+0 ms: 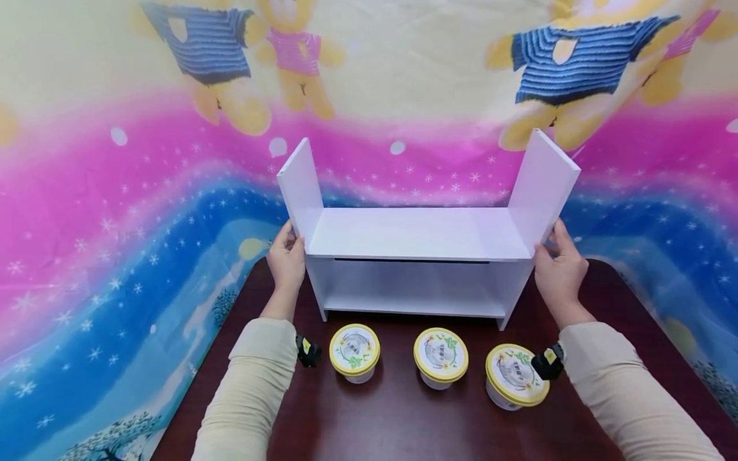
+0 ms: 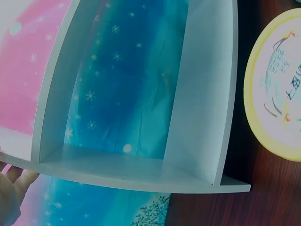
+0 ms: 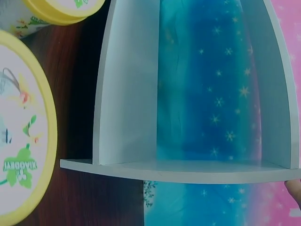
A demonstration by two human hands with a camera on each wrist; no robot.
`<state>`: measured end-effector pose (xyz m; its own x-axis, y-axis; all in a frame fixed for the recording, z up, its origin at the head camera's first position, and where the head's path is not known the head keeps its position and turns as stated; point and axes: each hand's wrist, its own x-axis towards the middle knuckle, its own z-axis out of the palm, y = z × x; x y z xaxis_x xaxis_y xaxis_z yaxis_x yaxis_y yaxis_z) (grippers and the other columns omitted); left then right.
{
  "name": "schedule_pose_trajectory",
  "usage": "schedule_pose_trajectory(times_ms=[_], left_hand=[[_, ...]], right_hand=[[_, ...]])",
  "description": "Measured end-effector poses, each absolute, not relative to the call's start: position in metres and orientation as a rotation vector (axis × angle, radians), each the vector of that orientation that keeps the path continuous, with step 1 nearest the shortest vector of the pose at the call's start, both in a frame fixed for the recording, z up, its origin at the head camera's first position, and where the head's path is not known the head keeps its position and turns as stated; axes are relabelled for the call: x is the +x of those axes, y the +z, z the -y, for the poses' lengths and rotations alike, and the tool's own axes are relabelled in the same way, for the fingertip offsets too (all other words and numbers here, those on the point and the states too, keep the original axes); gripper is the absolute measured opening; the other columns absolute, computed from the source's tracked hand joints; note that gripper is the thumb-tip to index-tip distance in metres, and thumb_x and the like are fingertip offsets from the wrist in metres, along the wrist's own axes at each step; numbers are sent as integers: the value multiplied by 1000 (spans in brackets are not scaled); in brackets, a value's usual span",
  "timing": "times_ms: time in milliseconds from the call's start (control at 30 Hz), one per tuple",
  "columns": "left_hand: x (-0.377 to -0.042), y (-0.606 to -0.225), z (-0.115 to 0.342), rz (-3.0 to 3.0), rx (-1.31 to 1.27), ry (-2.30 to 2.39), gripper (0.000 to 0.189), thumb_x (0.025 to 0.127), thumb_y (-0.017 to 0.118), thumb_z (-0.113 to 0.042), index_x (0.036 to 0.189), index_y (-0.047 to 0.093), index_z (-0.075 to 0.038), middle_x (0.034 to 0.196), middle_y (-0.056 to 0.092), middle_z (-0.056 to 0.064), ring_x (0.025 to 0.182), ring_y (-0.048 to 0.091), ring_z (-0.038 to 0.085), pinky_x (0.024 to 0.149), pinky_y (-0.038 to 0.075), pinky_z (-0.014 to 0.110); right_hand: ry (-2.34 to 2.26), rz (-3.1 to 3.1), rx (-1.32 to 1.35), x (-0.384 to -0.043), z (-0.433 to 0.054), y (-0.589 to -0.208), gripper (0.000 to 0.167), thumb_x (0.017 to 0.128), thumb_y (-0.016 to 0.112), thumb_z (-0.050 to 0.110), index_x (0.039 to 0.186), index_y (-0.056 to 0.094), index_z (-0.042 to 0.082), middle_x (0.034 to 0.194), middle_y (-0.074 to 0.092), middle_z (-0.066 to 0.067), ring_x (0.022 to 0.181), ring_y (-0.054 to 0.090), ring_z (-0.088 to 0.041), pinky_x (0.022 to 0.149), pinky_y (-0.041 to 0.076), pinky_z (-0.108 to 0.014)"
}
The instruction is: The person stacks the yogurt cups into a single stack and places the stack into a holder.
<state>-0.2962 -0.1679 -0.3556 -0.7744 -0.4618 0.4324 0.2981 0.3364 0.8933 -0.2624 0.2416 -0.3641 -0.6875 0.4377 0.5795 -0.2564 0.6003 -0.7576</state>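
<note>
A white two-tier shelf (image 1: 418, 234) stands upright at the back of the dark table, its two side panels rising above the upper board. My left hand (image 1: 287, 264) grips the front edge of the left panel near the upper board's height. On the opposite side, my right hand (image 1: 560, 272) holds the right panel at about the same level. In the left wrist view, fingertips (image 2: 23, 176) touch the panel's edge; in the right wrist view, only a bit of a finger (image 3: 294, 188) shows beneath the other panel.
Three white tubs with yellow lids stand before the shelf: a left tub (image 1: 354, 349), a middle tub (image 1: 441, 355) and a right tub (image 1: 515, 374) close to the right wrist. A printed cloth (image 1: 398, 173) with bears and snowflakes hangs behind and beside the table (image 1: 380, 429).
</note>
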Motion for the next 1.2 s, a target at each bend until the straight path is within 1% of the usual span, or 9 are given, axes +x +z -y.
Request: schedule_pose_trajectory(times_ms=[133, 300, 400, 533, 667, 767, 833, 1000, 1200], left_hand=[[-297, -357, 160, 1968, 112, -1519, 38, 83, 56, -7, 120, 53, -17, 88, 61, 12, 83, 56, 21, 70, 44, 36], [-297, -359, 150, 1972, 69, -1510, 38, 82, 57, -6, 119, 53, -15, 88, 62, 13, 80, 57, 22, 67, 45, 35], [-297, -360, 146, 1971, 54, -1513, 38, 82, 57, -6, 119, 54, -14, 89, 62, 14, 79, 57, 22, 67, 45, 35], [-298, -361, 142, 1989, 33, -1524, 38, 82, 57, -7, 120, 53, -15, 92, 62, 13, 80, 57, 21, 68, 45, 34], [-298, -363, 141, 2040, 18, -1511, 38, 83, 57, -10, 120, 52, -15, 95, 62, 11, 81, 57, 19, 69, 46, 33], [-298, -364, 144, 2063, 2, -1519, 38, 83, 57, -11, 121, 52, -16, 97, 61, 10, 83, 57, 18, 71, 46, 32], [-299, -364, 146, 2070, -11, -1544, 39, 84, 57, -12, 122, 50, -16, 102, 60, 10, 86, 57, 19, 73, 46, 32], [-297, -363, 149, 2109, -23, -1577, 43, 85, 56, -14, 126, 46, -18, 112, 56, 9, 93, 54, 19, 77, 44, 34], [-293, -360, 152, 2160, -60, -1637, 46, 85, 55, -19, 129, 41, -22, 119, 51, 6, 100, 50, 18, 80, 42, 36]], right_hand=[[1131, 2046, -195, -262, -251, -364, 54, 84, 54, 12, 125, 36, 42, 115, 54, -2, 90, 57, -16, 72, 45, -36], [1086, 2045, -222, -263, -261, -366, 51, 84, 54, 13, 123, 41, 43, 113, 56, -1, 80, 55, -2, 71, 46, -32], [1066, 2046, -227, -264, -266, -367, 50, 84, 54, 13, 122, 42, 43, 113, 56, -1, 77, 53, 3, 70, 46, -30], [1045, 2053, -230, -264, -271, -367, 49, 85, 53, 13, 122, 42, 43, 113, 56, -1, 80, 54, -1, 70, 46, -30], [1035, 2077, -227, -264, -276, -365, 48, 85, 52, 14, 123, 42, 43, 114, 56, -2, 88, 57, -12, 73, 45, -34], [1039, 2092, -216, -263, -279, -364, 49, 85, 52, 13, 123, 41, 43, 114, 55, -3, 91, 57, -17, 74, 44, -34], [1044, 2090, -202, -263, -280, -364, 50, 85, 53, 13, 123, 41, 42, 114, 55, -4, 92, 57, -16, 75, 44, -32], [1073, 2047, -176, -264, -278, -364, 47, 83, 55, 12, 122, 45, 38, 114, 55, -4, 86, 55, -1, 74, 44, -23], [1073, 2015, -168, -264, -279, -367, 41, 82, 57, 12, 118, 53, 32, 109, 58, -5, 78, 51, 8, 68, 42, -12]])
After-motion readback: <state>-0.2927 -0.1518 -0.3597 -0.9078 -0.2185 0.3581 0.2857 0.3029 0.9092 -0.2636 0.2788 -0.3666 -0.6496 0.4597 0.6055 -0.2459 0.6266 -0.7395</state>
